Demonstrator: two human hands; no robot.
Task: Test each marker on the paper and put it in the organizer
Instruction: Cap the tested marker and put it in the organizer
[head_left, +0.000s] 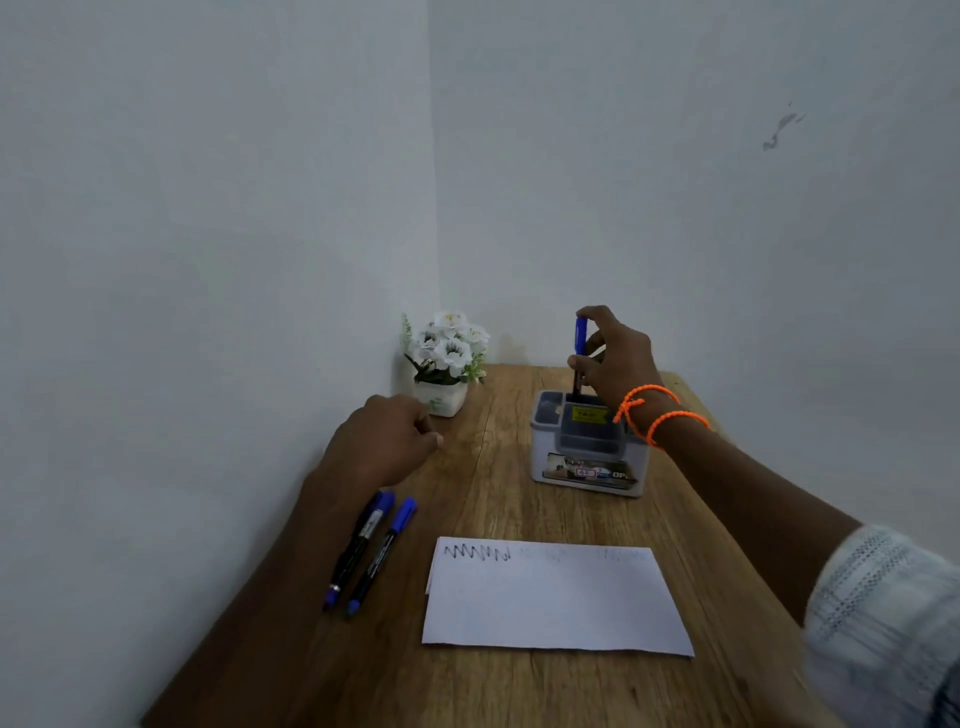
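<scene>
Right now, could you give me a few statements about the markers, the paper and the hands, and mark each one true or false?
1. The right hand holds a blue-capped marker upright over the organizer. True.
2. Three markers lie on the table left of the paper. False: two markers lie there, side by side.
3. The paper carries a dark zigzag scribble near its top left corner. True.
4. The left hand grips a marker. False: it holds nothing.
5. The flower pot stands in the far corner, left of the organizer. True.
</scene>
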